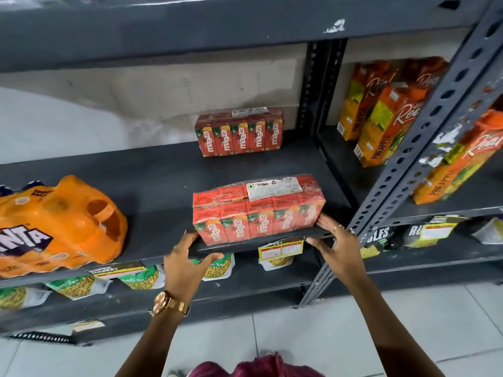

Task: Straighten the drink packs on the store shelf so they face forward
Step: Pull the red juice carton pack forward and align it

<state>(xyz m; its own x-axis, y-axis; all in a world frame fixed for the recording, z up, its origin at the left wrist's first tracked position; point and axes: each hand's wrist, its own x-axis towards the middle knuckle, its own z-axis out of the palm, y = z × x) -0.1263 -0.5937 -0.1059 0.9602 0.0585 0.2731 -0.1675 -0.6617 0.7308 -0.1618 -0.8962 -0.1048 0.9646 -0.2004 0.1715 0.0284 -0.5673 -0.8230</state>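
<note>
A shrink-wrapped red Maaza drink pack (258, 210) stands at the front edge of the grey shelf (163, 186), its fronts facing me and slightly angled. My left hand (185, 259) is at its lower left corner, fingertips against the pack and thumb under the shelf lip. My right hand (334, 240) presses its fingers on the pack's lower right end, thumb on the lip. A second Maaza pack (239, 134) stands at the back of the shelf, facing forward.
An orange Fanta multipack (60, 224) lies at the shelf's left. A slotted grey upright (424, 131) rises just right of my right hand. Pineapple juice cartons (381, 115) fill the neighbouring bay. Snack pouches (141, 278) and price tags (280, 248) sit below.
</note>
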